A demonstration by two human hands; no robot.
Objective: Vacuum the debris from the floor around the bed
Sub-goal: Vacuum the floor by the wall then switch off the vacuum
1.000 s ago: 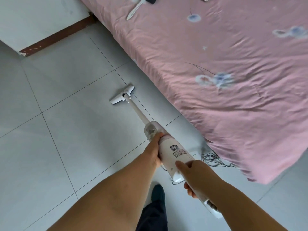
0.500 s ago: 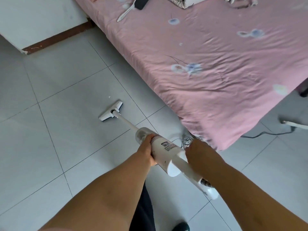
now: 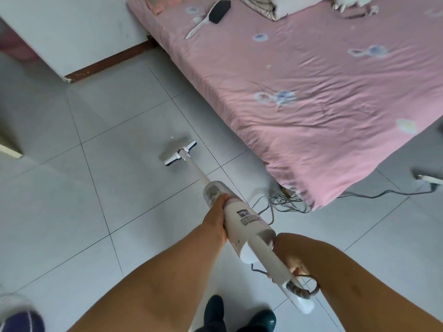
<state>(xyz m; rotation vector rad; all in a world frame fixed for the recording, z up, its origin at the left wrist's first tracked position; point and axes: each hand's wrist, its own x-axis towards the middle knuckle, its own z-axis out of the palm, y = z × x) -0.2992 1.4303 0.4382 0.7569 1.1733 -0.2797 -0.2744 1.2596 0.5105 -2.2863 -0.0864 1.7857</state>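
Observation:
A white stick vacuum point(image 3: 247, 221) slants from my hands down to the grey tiled floor point(image 3: 115, 192). Its floor head point(image 3: 179, 153) lies flat on a tile left of the bed point(image 3: 311, 97), which has a pink flowered sheet. A small white speck point(image 3: 171, 137) lies just beyond the head. My left hand point(image 3: 215, 219) grips the vacuum body beside the clear dust cup. My right hand point(image 3: 292, 250) grips the handle lower down, with the grey cord looping out behind it.
A tangle of cables point(image 3: 282, 202) lies at the bed's near corner, and a power strip point(image 3: 429, 179) sits at the right edge. A brush point(image 3: 211, 16) and folded bedding point(image 3: 271, 6) are on the bed. A white wall with a brown skirting point(image 3: 107, 65) stands at the back left.
The vacuum head has been drawn back from beside the bed toward me and left onto the open tiles. My view has pulled back, showing more of the bed and its near corner.

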